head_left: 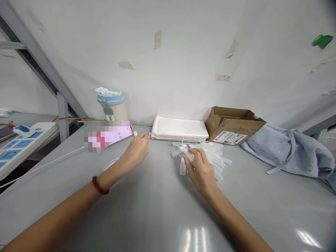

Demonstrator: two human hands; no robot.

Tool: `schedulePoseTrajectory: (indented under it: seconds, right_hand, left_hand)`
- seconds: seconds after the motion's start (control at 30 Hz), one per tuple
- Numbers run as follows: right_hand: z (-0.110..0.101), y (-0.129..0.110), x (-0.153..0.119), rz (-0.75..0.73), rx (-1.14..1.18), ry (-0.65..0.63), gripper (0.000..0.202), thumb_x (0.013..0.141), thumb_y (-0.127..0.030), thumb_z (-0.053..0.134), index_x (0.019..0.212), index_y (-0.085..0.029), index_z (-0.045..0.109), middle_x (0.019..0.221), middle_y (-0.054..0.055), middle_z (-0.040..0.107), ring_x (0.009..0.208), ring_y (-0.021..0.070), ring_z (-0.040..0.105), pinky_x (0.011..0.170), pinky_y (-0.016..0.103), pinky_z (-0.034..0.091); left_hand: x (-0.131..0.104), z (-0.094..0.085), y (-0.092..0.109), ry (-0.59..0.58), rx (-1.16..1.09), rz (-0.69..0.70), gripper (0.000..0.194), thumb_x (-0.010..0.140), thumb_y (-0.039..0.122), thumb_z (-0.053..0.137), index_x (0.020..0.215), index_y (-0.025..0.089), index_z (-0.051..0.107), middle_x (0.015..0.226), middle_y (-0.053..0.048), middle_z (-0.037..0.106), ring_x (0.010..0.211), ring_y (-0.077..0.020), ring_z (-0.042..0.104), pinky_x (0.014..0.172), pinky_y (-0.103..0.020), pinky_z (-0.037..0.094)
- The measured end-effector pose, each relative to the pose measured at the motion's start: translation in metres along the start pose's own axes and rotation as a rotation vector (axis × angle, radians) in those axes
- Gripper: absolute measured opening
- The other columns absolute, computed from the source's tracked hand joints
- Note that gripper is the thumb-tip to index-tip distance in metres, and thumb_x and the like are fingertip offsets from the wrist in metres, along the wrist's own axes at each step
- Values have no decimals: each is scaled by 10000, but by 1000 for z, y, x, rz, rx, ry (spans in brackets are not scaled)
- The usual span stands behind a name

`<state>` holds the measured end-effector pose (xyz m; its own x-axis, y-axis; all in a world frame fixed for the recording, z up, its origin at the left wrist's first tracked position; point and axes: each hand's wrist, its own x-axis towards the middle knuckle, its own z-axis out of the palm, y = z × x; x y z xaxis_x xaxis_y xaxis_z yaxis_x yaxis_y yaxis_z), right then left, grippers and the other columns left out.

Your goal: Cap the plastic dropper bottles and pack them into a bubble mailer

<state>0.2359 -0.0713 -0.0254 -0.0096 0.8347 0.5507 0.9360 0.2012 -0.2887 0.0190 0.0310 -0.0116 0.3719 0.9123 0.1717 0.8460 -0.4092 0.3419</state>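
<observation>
Both hands reach forward, right hand (201, 171) gripping a plastic tube (189, 156).

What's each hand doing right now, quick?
Left hand: fingers closed, reaching toward the stack of white bags.
Right hand: closed on a small plastic bottle.

Pretty bright, even overhead light here, with white glare streaks on the grey table (157, 217) near the bottom edge, soft shadows under both arms, heavy fisheye bending at the edges, and a pixelated phone (107, 135).
</observation>
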Motion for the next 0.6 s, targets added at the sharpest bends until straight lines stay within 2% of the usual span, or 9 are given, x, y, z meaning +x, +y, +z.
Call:
schedulePoseTrajectory:
  seconds: [0.1, 0.2, 0.3, 0.47, 0.6]
  right_hand:
    - [0, 3, 2, 14, -91, -14, 188, 902, -220, 411, 965, -157, 576, 1007, 123, 554, 617, 160, 568, 391, 241, 338]
    - [-3, 7, 4, 35, -159, -13, 156, 875, -185, 446, 921, -158, 593, 986, 124, 556, 721, 204, 568, 403, 242, 319]
    - [-5, 9, 4, 29, -189, -37, 127, 855, -154, 476, 846, -171, 601, 874, 103, 580, 752, 222, 550, 404, 246, 300]
    - [-5, 8, 1, 11, -182, -52, 156, 864, -126, 455, 806, -177, 591, 812, 97, 581, 762, 228, 535, 421, 254, 306]
    - [-5, 4, 1, -2, -146, -14, 185, 893, -164, 432, 794, -175, 587, 800, 90, 587, 743, 215, 537, 457, 261, 335]
  left_hand:
    - [29, 2, -5, -65, 78, -41, 268, 900, 279, 539, 1127, 137, 549, 1130, -87, 574, 968, -215, 587, 819, -415, 499]
    - [49, 6, -6, -152, 112, -60, 291, 898, 287, 547, 1154, 148, 537, 1147, -88, 570, 968, -214, 594, 805, -406, 514]
    - [58, 7, -9, -223, 116, -62, 284, 899, 283, 545, 1151, 153, 541, 1145, -85, 572, 967, -213, 595, 804, -400, 514]
    - [52, 2, -13, -242, 94, -63, 286, 898, 287, 546, 1150, 151, 542, 1142, -84, 574, 968, -218, 595, 801, -400, 515]
    - [21, -2, -2, -198, 34, -17, 262, 902, 289, 536, 1118, 141, 553, 1107, -81, 585, 940, -205, 597, 804, -404, 506]
